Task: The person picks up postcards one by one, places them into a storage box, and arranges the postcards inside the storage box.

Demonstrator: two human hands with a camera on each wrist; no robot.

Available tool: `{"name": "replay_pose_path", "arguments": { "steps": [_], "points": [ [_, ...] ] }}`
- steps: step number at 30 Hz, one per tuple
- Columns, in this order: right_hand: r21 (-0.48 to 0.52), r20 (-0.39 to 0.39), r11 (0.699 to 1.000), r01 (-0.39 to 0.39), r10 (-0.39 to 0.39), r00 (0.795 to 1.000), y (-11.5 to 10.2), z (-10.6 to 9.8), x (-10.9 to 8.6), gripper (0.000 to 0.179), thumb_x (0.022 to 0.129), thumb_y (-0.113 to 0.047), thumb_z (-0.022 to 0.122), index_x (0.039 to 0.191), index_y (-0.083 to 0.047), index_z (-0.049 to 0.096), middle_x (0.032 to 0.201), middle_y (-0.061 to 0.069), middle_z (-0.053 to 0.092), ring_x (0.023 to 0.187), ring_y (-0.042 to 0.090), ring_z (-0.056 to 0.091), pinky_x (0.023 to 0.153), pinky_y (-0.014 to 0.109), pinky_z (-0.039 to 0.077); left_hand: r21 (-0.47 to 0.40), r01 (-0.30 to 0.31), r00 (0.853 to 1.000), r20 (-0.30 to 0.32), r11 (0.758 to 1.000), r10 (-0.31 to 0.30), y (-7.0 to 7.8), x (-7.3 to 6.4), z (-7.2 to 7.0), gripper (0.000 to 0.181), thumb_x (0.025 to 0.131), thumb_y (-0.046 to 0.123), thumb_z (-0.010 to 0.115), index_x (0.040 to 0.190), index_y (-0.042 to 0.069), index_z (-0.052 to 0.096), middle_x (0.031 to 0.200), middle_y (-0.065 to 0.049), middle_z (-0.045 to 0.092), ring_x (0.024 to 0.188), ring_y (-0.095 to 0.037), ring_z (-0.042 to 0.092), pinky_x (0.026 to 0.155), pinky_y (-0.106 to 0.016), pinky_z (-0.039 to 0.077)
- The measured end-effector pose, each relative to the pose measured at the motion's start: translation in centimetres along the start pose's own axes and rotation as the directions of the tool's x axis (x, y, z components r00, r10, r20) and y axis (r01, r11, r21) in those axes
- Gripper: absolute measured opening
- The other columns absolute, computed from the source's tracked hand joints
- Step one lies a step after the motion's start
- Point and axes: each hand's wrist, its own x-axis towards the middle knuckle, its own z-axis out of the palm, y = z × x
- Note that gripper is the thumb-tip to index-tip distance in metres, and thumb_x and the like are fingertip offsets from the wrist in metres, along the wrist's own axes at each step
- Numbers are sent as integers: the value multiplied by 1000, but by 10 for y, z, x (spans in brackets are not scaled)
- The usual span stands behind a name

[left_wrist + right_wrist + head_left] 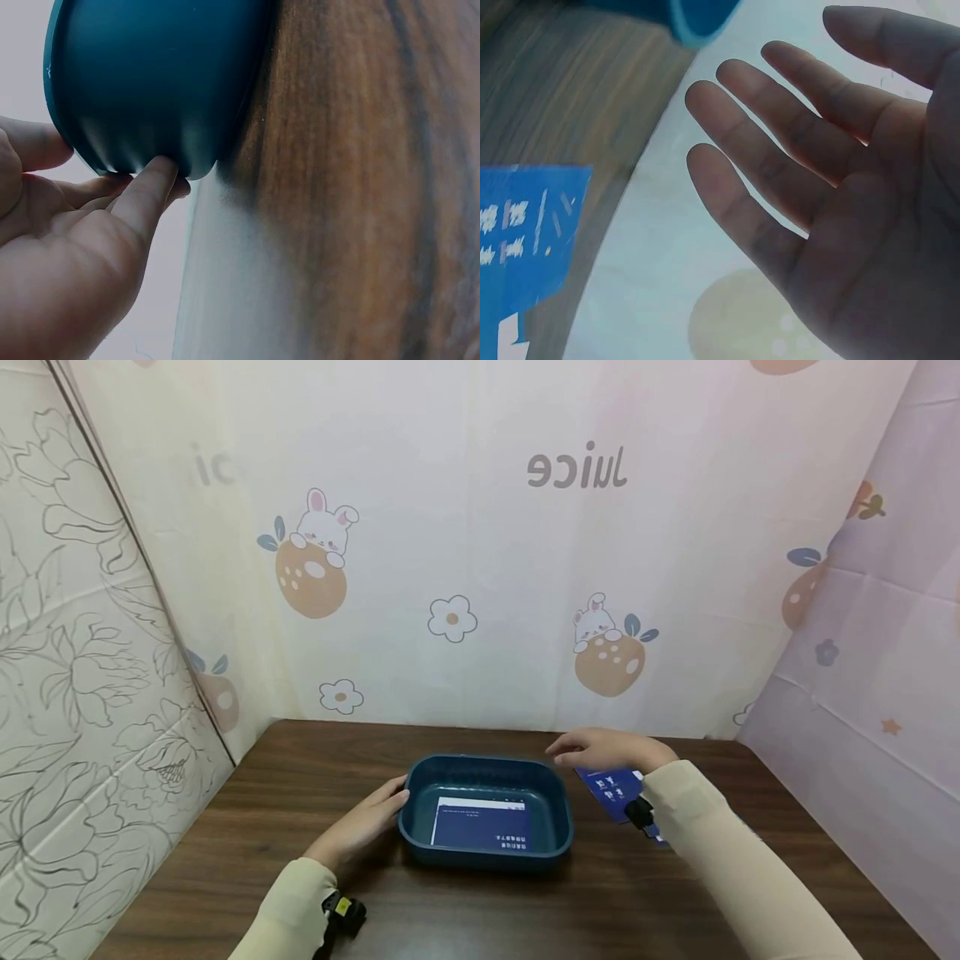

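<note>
A dark teal plastic basin (486, 860) stands on the wooden table. Inside it lies a dark blue printed card (483, 827) with a white strip along its far edge. My left hand (365, 825) holds the basin's left side, with the thumb at the rim and fingers (154, 187) against the outer wall. To the right of the basin, my right hand (611, 749) hovers, palm down, with fingers (727, 180) spread and nothing in them. Below that hand, a blue printed sheet (609, 789) with white writing lies on the table, partly hidden by the wrist.
The brown wooden table (315, 760) ends at a patterned curtain (465, 543) behind it. More patterned cloth hangs at the left and right sides. Each wrist carries a small black camera, such as the left wrist camera (345, 914).
</note>
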Motion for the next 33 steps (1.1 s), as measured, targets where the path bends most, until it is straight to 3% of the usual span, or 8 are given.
{"name": "replay_pose_path", "arguments": {
  "steps": [8,21,33],
  "points": [
    [37,-2,999,-20,20,1000,24,-6,-12,40,104,-32,53,134,-7,62,132,14,61,123,38,56,100,61,45,17,-13,1000,4,1000,13,1,-1,0,52,111,26,37,156,1,27,159,-22,29,145,-38,30,113,-54,32],
    [59,-70,994,-87,91,993,63,-1,-31,43,99,-25,59,130,6,60,127,25,62,117,45,58,95,61,48,11,-8,1000,-2,1000,8,3,-1,-1,53,111,27,37,156,1,27,159,-21,29,145,-37,30,113,-54,32],
    [108,-46,966,-237,243,969,104,8,-49,50,92,-21,72,129,10,58,125,29,61,113,46,59,92,62,49,17,-5,1000,-7,1000,5,2,-2,1,52,111,26,37,156,1,28,159,-22,29,144,-37,31,113,-53,33]
  ]
}}
